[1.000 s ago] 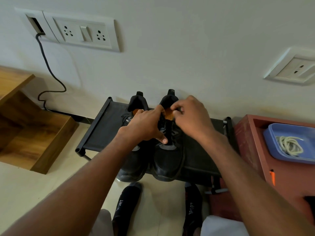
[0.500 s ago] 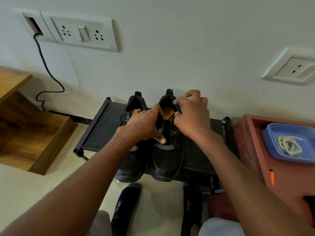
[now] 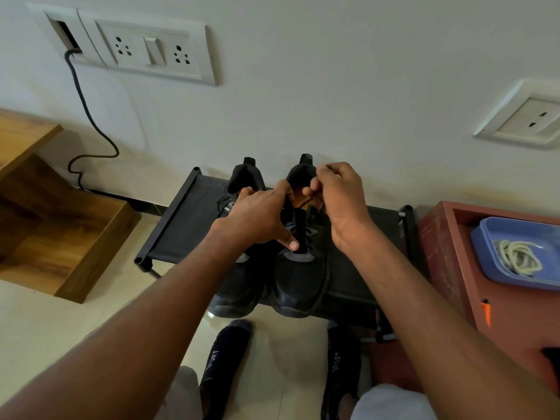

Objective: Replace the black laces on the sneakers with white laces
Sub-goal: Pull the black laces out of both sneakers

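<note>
Item: pair of black sneakers, side by side on a low black rack, long axes running from the wall toward me, toes nearest me, heels at the wall.

My left hand rests on the right-hand sneaker; its fingers curl onto the collar and its thumb presses the tongue.

My right hand sits above the same sneaker's opening, fingers curled in a pinch; I cannot tell whether they hold a black lace.

White laces: coiled in a blue tray, well right of my right fingers.
</note>
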Motion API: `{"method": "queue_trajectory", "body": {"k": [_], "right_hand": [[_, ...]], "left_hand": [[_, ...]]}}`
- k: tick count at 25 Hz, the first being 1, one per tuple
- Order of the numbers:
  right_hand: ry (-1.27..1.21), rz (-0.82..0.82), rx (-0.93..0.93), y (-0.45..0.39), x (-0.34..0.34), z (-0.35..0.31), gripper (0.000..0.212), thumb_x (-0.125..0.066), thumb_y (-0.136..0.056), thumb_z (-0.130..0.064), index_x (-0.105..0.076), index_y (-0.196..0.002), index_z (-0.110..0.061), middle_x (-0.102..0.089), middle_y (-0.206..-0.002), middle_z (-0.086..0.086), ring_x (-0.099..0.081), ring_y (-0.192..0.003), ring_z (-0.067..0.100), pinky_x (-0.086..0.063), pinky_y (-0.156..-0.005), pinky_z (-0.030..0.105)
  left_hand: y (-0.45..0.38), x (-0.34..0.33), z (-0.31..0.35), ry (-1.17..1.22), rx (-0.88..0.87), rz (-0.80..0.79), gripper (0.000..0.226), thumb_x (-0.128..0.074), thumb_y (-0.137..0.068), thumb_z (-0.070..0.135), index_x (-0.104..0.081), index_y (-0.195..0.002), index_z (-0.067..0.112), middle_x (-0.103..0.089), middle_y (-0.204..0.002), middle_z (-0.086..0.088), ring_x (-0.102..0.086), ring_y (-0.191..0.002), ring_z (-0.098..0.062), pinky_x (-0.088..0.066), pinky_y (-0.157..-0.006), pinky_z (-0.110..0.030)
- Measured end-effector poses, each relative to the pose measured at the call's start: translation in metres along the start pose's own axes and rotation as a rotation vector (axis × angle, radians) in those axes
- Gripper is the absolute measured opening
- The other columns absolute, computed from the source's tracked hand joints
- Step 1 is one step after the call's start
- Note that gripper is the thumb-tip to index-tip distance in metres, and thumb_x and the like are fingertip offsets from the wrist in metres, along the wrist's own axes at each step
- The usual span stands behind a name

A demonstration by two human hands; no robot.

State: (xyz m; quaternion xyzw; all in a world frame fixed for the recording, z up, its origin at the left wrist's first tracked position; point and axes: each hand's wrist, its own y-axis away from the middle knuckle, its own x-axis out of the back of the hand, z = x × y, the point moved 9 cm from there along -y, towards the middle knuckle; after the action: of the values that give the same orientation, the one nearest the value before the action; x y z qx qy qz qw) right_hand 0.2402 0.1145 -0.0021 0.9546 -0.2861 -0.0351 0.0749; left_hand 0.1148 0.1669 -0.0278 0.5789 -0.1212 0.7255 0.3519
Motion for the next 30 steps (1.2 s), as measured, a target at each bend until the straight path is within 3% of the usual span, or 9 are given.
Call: {"method": "queue_trajectory", "body": {"k": [6, 9, 12, 15, 18, 21, 23, 27, 30], "right_hand": [[1.273, -0.219, 0.312, 0.005, -0.014, 0.012, 0.014, -0.068, -0.099, -0.026, -0.071, -0.112, -0.023, -0.046, -0.121, 0.005, -0.044, -0.120, 0.027, -0.052, -0.093, 0.044], [1.049, -0.051, 0.320, 0.002, -0.004, -0.001, 0.010, -0.071, -0.096, -0.024, -0.076, -0.089, -0.028, -0.050, -0.111, 0.000, -0.055, -0.104, 0.019, -0.054, -0.075, 0.031], [0.181, 0.248, 0.080, -0.008, 0.035, -0.010, 0.024, -0.064, -0.096, -0.012, -0.073, -0.081, -0.028, -0.066, -0.096, -0.002, -0.064, -0.088, 0.004, -0.049, -0.067, 0.019], [-0.593, 0.198, -0.209, -0.007, 0.033, 0.008, 0.020, -0.051, -0.104, -0.012, -0.065, -0.093, -0.021, -0.070, -0.088, -0.001, -0.069, -0.092, 0.016, -0.049, -0.081, 0.035], [-0.156, 0.044, -0.111, -0.006, 0.022, -0.003, 0.010, -0.054, -0.106, -0.019, -0.061, -0.100, -0.018, -0.064, -0.077, -0.004, -0.064, -0.067, 0.010, -0.047, -0.068, 0.029], [0.897, -0.124, 0.247, -0.003, -0.003, -0.007, 0.011, -0.071, -0.098, -0.030, -0.068, -0.108, -0.027, -0.060, -0.103, -0.006, -0.061, -0.089, 0.013, -0.053, -0.080, 0.032], [1.196, -0.224, 0.294, 0.003, -0.013, 0.008, 0.010, -0.076, -0.095, -0.033, -0.074, -0.104, -0.030, -0.050, -0.108, -0.003, -0.057, -0.096, 0.019, -0.054, -0.085, 0.040], [1.117, -0.104, 0.357, 0.002, -0.008, 0.000, 0.007, -0.076, -0.093, -0.026, -0.078, -0.087, -0.028, -0.050, -0.104, -0.002, -0.058, -0.091, 0.017, -0.054, -0.072, 0.034], [0.517, 0.187, 0.183, -0.008, 0.025, -0.009, 0.016, -0.072, -0.086, -0.021, -0.076, -0.071, -0.023, -0.071, -0.093, -0.004, -0.068, -0.087, 0.015, -0.055, -0.075, 0.035]], "left_hand": [[-0.001, -0.001, -0.001, -0.006, -0.003, 0.006, 0.094, -0.092, -0.063, 0.059, -0.037, -0.130, 0.025, -0.063, -0.110, 0.007, -0.060, -0.116, -0.029, -0.026, -0.116, -0.050], [0.000, -0.002, -0.003, -0.006, 0.007, 0.007, 0.093, -0.091, -0.062, 0.060, -0.037, -0.130, 0.026, -0.067, -0.117, 0.004, -0.059, -0.116, -0.029, -0.024, -0.118, -0.051], [0.000, -0.002, -0.004, 0.002, 0.000, 0.018, 0.093, -0.091, -0.062, 0.062, -0.037, -0.130, 0.027, -0.066, -0.114, 0.005, -0.060, -0.115, -0.029, -0.023, -0.118, -0.054], [0.000, -0.002, -0.004, 0.004, -0.005, 0.011, 0.094, -0.090, -0.064, 0.061, -0.036, -0.132, 0.026, -0.062, -0.111, 0.007, -0.059, -0.117, -0.030, -0.022, -0.119, -0.054], [-0.001, -0.001, -0.002, -0.017, 0.000, 0.011, 0.094, -0.090, -0.064, 0.061, -0.036, -0.132, 0.026, -0.067, -0.120, 0.003, -0.059, -0.118, -0.030, -0.023, -0.119, -0.053], [-0.001, -0.002, -0.003, -0.027, 0.005, 0.017, 0.093, -0.091, -0.062, 0.062, -0.037, -0.129, 0.026, -0.062, -0.105, 0.007, -0.061, -0.114, -0.028, -0.025, -0.115, -0.049], [-0.002, -0.003, -0.003, -0.027, 0.007, 0.010, 0.094, -0.091, -0.061, 0.062, -0.037, -0.130, 0.027, -0.056, -0.099, 0.011, -0.062, -0.111, -0.027, -0.025, -0.114, -0.048], [-0.003, -0.003, -0.004, -0.034, 0.014, 0.017, 0.095, -0.090, -0.061, 0.063, -0.037, -0.131, 0.027, -0.056, -0.096, 0.012, -0.062, -0.104, -0.024, -0.025, -0.115, -0.048], [-0.002, -0.002, -0.006, -0.018, 0.016, 0.016, 0.095, -0.090, -0.061, 0.064, -0.037, -0.129, 0.028, -0.056, -0.094, 0.013, -0.060, -0.099, -0.022, -0.024, -0.114, -0.047]]}}
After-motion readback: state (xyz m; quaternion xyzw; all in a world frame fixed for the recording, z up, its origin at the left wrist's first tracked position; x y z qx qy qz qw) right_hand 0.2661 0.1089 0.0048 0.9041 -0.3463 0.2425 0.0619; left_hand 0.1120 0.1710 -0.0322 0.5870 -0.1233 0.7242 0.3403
